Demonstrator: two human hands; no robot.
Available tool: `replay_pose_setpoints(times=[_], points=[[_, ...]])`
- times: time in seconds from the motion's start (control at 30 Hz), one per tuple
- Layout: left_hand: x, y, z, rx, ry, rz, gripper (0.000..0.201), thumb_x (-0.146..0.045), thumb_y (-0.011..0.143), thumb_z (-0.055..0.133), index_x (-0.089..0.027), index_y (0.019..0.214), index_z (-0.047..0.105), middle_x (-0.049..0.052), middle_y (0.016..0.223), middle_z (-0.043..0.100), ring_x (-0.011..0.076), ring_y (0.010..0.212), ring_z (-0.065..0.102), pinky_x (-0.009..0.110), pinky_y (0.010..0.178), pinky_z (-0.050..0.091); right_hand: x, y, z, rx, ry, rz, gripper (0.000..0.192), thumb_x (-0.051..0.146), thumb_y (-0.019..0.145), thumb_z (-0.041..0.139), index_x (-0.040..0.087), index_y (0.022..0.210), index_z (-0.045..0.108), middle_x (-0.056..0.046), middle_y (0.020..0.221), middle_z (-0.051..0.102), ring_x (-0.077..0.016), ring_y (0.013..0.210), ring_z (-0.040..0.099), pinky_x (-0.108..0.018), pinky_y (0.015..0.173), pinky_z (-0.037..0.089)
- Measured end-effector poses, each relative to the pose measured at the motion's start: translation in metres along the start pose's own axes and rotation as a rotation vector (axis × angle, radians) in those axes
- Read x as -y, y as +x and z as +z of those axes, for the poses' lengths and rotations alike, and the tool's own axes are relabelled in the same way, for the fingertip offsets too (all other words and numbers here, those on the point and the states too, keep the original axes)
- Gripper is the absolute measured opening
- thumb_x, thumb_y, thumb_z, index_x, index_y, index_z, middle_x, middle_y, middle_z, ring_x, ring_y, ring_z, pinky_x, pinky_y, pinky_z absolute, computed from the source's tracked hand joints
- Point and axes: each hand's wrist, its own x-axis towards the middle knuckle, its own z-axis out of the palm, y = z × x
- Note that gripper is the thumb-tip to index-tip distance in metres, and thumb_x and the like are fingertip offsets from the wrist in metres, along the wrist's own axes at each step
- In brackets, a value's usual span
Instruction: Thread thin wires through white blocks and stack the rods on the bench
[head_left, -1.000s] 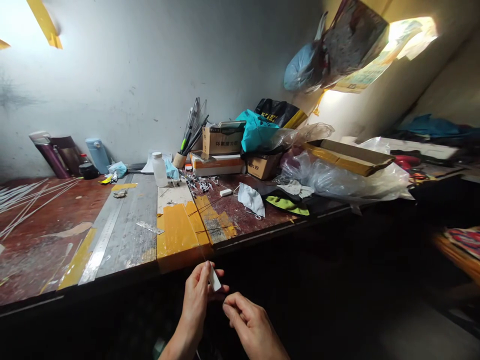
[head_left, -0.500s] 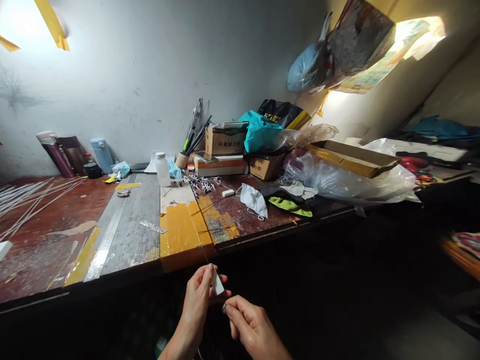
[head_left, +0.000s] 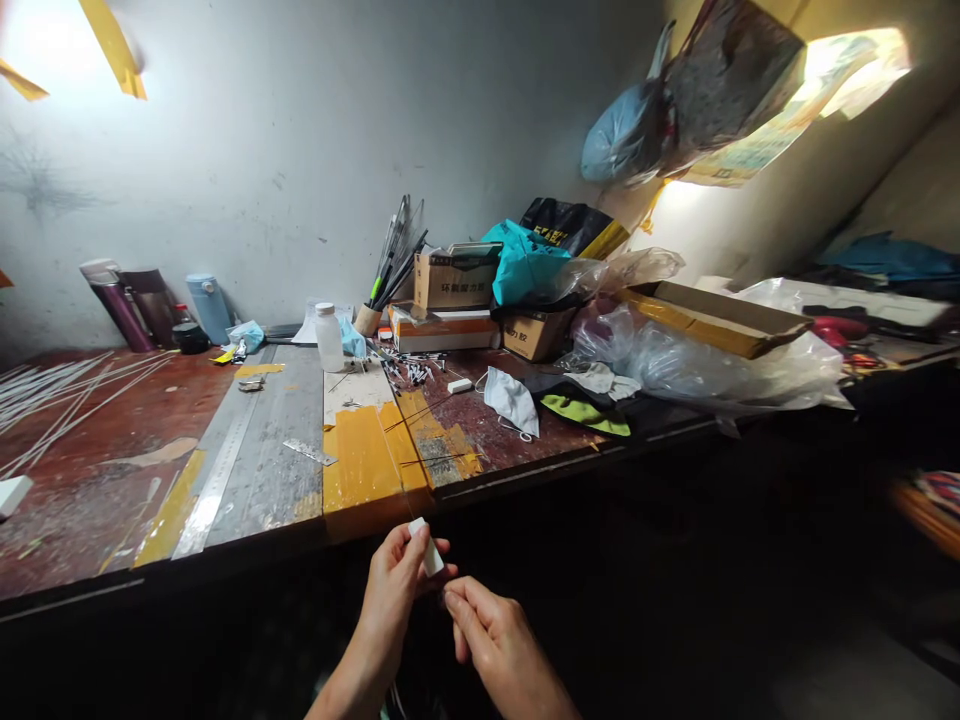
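The left hand (head_left: 397, 575) grips a small white block (head_left: 427, 546) between thumb and fingers; the right hand (head_left: 499, 630) has its fingertips pinched together just below, and whether they hold anything I cannot tell. The block is plain, slim and straight-edged, tilted, with its upper end leaning left and the thumb covering part of one side. It is held off the near edge of the surface (head_left: 514, 452), in front of the strip of yellow tape (head_left: 362, 455) there. A fine thread (head_left: 407, 495) shows between tape and block. Back from that edge lie a short metal ruler (head_left: 309, 453), left of the tape, and a white mask (head_left: 511, 403), to its right; a plastic bottle (head_left: 328, 340) stands toward the back edge. Half a second ago the block's upper end was behind the thumb; now it sticks out above it
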Motion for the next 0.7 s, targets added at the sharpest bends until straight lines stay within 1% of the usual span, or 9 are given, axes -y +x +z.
replay_pose_setpoints(times=[0.1,0.13,0.2,0.33,0.4,0.47,0.53,0.6,0.7], points=[[-0.002,0.001,-0.001,-0.003,-0.006,0.027,0.041,-0.049,0.074,0.071,-0.013,0.087,0.056,0.007,0.08,0.068,0.0184,0.064,0.067,0.029,0.064,0.054,0.003,0.004,0.003,-0.033,-0.016,0.042,0.015,0.031,0.089,0.05,0.019,0.084,0.057,0.005,0.06,0.051,-0.0098,0.053,0.044,-0.02,0.052,0.033],[-0.002,0.001,-0.002,-0.004,-0.007,0.033,0.041,-0.049,0.074,0.071,-0.013,0.086,0.056,0.007,0.08,0.068,0.0182,0.063,0.067,0.029,0.064,0.054,0.003,0.004,0.003,-0.047,-0.022,0.046,0.012,0.03,0.088,0.052,0.019,0.085,0.057,0.004,0.063,0.052,-0.0099,0.054,0.045,-0.02,0.052,0.033],[-0.001,0.0,-0.002,-0.01,-0.004,0.026,0.042,-0.05,0.073,0.072,-0.013,0.087,0.057,0.006,0.079,0.068,0.0186,0.063,0.067,0.03,0.064,0.054,0.003,0.003,0.003,-0.055,-0.026,0.03,0.018,0.031,0.089,0.049,0.019,0.078,0.055,0.004,0.064,0.052,-0.0099,0.055,0.045,-0.02,0.052,0.032],[0.004,-0.002,-0.003,-0.012,0.009,-0.004,0.045,-0.053,0.07,0.073,-0.014,0.085,0.058,0.005,0.076,0.068,0.0184,0.06,0.066,0.031,0.063,0.054,-0.001,-0.001,-0.001,0.053,0.001,0.021,0.04,0.037,0.097,0.035,0.018,0.064,0.05,0.005,0.049,0.046,-0.0089,0.047,0.042,-0.021,0.051,0.032],[0.007,-0.004,-0.002,-0.011,0.021,0.004,0.043,-0.053,0.07,0.073,-0.014,0.082,0.058,0.005,0.075,0.068,0.0179,0.06,0.065,0.029,0.06,0.053,-0.002,-0.002,-0.001,0.062,-0.005,0.021,0.037,0.036,0.096,0.038,0.018,0.066,0.052,0.004,0.051,0.05,-0.0093,0.049,0.045,-0.021,0.053,0.034],[0.008,-0.005,-0.002,-0.014,0.029,0.017,0.041,-0.051,0.071,0.073,-0.014,0.08,0.058,0.005,0.074,0.068,0.017,0.06,0.064,0.026,0.056,0.051,-0.001,-0.001,0.001,0.025,-0.009,0.017,0.027,0.034,0.092,0.045,0.019,0.073,0.055,0.004,0.056,0.053,-0.0101,0.053,0.048,-0.02,0.054,0.035],[0.007,-0.006,-0.001,-0.007,0.025,0.029,0.04,-0.05,0.071,0.073,-0.014,0.08,0.059,0.005,0.073,0.068,0.0167,0.06,0.064,0.025,0.056,0.051,0.001,0.0,0.003,-0.014,-0.007,0.01,0.021,0.033,0.091,0.047,0.019,0.077,0.055,0.005,0.059,0.051,-0.0101,0.054,0.047,-0.02,0.053,0.034],[0.004,-0.006,-0.002,0.001,0.014,0.045,0.041,-0.051,0.073,0.072,-0.013,0.084,0.06,0.005,0.075,0.068,0.0175,0.062,0.065,0.027,0.06,0.052,0.002,-0.002,0.005,-0.029,0.001,0.013,0.025,0.035,0.092,0.044,0.019,0.076,0.054,0.005,0.057,0.048,-0.0097,0.053,0.044,-0.02,0.052,0.033],[-0.004,-0.006,-0.006,-0.018,0.017,0.095,0.04,-0.05,0.078,0.067,-0.013,0.092,0.061,0.006,0.08,0.068,0.0191,0.065,0.066,0.031,0.066,0.054,-0.001,-0.012,0.008,0.031,0.058,0.066,0.026,0.037,0.091,0.044,0.019,0.075,0.054,0.005,0.054,0.046,-0.0093,0.05,0.042,-0.02,0.05,0.031]])
